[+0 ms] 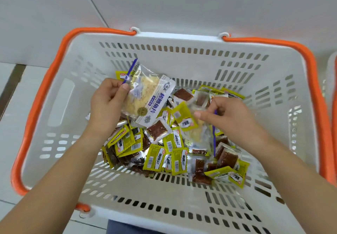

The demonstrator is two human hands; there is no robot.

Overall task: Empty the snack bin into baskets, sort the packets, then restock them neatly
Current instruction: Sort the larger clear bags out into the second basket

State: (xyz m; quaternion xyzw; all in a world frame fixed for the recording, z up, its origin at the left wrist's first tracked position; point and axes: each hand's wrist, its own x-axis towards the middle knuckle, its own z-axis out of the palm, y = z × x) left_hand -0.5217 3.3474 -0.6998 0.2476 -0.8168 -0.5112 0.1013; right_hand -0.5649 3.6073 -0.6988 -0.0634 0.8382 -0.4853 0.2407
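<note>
Your left hand point(107, 102) pinches a clear fish-snack packet point(145, 98) over the white basket point(182, 202); your right hand point(228, 115), fingers curled, plucks at a packet in the packet heap point(173, 153).

A shop is being shown: a white shopping basket point(182, 51) with orange handles point(36, 106) is being used to hold many barcoded snack packets point(164, 153), and white display bins point(200, 5) are being seen behind it.

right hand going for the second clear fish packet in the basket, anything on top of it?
Yes. A yellow packet lies across the clear packet near its upper end, just under the right hand. More small packets crowd its edges. The left hand already holds a matching one.
</note>
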